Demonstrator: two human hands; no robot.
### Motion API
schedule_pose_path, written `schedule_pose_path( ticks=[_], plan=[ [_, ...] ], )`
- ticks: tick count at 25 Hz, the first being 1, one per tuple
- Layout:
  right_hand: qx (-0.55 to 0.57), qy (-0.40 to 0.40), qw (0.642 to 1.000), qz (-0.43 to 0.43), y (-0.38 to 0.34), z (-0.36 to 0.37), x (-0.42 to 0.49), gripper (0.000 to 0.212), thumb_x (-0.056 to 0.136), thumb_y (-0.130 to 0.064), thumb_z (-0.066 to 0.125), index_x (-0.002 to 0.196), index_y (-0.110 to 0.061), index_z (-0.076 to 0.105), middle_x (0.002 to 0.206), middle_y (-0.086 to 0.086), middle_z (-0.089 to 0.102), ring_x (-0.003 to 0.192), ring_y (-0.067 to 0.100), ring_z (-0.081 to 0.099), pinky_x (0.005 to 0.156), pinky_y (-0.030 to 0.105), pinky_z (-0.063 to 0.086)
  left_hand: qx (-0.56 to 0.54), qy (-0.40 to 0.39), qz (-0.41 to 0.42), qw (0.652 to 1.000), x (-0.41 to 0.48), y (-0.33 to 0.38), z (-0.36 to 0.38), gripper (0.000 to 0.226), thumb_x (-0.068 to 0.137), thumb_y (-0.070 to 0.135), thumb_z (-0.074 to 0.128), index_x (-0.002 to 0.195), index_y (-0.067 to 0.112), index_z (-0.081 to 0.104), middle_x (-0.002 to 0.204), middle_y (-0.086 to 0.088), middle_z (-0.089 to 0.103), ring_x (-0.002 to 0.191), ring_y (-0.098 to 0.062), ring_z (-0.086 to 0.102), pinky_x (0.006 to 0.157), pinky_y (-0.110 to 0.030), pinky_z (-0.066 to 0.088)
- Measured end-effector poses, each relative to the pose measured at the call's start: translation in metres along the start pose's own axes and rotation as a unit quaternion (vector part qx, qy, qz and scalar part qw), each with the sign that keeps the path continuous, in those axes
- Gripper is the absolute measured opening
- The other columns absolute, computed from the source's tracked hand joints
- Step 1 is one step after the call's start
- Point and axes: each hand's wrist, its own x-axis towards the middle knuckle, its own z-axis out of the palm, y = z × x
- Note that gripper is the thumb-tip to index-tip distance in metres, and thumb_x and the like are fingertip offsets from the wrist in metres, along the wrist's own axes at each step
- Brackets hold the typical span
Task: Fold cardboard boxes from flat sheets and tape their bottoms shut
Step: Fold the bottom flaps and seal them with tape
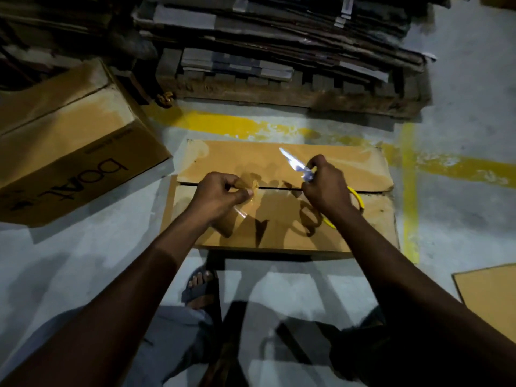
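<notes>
Box (251, 159): smooth brown corrugated card, rectangular, on the grey concrete floor (97, 247) before the person; two flaps meet at a dark seam.
Left hand (217, 196): fingers curled, pinching glossy brown tape (247, 185) over the seam.
Right hand (326, 187): gripping yellow-handled scissors (293, 163), bright blades angled up-left.
Margins: bare floor either side; printed carton (69, 141) near left, flat sheets (279, 37) stacked behind.

At your twelve o'clock a wooden pallet (279, 92) sits; yellow floor lines (223, 125) run just before it. At six, seemingly a sandal (198, 292).
</notes>
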Motion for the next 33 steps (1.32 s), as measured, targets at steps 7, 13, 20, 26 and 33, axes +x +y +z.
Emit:
schedule_pose_path(
  ticks=[7, 13, 20, 26, 33],
  plan=[
    [-0.182, 0.003, 0.983, -0.03, -0.018, 0.061, 0.048, 0.03, 0.095, -0.014, 0.05, 0.124, -0.018, 0.052, 0.117, 0.012, 0.056, 0.111, 0.038, 0.044, 0.075, 0.048, 0.043, -0.117, -0.018, -0.046, 0.992, -0.005, 0.013, 0.011, 0.006, 0.083, 0.018, 0.072, 0.088, 0.019, 0.074, 0.089, -0.003, 0.074, 0.084, -0.02, 0.066, 0.077, -0.031, 0.047],
    [-0.206, -0.003, 0.978, -0.036, -0.005, 0.077, 0.063, 0.031, 0.093, -0.02, 0.053, 0.124, -0.023, 0.056, 0.122, 0.01, 0.052, 0.113, 0.036, 0.045, 0.077, 0.048, 0.043, -0.183, -0.034, -0.058, 0.981, -0.008, 0.016, 0.011, 0.01, 0.084, 0.012, 0.07, 0.079, 0.02, 0.073, 0.089, -0.008, 0.074, 0.084, -0.021, 0.064, 0.078, -0.033, 0.045],
    [0.489, -0.3, 0.815, 0.077, -0.102, 0.024, -0.012, 0.025, 0.078, -0.028, 0.048, 0.092, -0.019, 0.066, 0.094, 0.005, 0.065, 0.084, 0.024, 0.061, 0.073, 0.036, 0.047, -0.243, 0.11, -0.074, 0.961, 0.0, 0.001, -0.019, 0.005, 0.081, 0.024, 0.07, 0.079, 0.02, 0.073, 0.088, -0.008, 0.073, 0.088, -0.031, 0.067, 0.08, -0.044, 0.052],
    [0.482, -0.045, 0.875, -0.015, -0.106, 0.012, -0.068, 0.015, 0.08, -0.045, 0.056, 0.091, -0.039, 0.064, 0.101, -0.005, 0.065, 0.099, 0.017, 0.061, 0.08, 0.039, 0.048, -0.214, 0.157, -0.011, 0.964, -0.016, 0.018, 0.0, 0.015, 0.089, 0.029, 0.065, 0.08, 0.017, 0.069, 0.067, 0.006, 0.062, 0.068, -0.014, 0.054, 0.062, -0.027, 0.039],
    [0.359, -0.072, 0.928, 0.064, -0.085, -0.009, -0.061, 0.039, 0.076, -0.04, 0.079, 0.102, -0.025, 0.055, 0.11, 0.001, 0.058, 0.095, 0.015, 0.059, 0.068, 0.03, 0.046, -0.201, 0.152, 0.006, 0.968, -0.021, 0.018, 0.026, 0.03, 0.094, 0.032, 0.058, 0.069, 0.018, 0.067, 0.069, -0.003, 0.066, 0.07, -0.019, 0.056, 0.064, -0.03, 0.04]
  ],
)
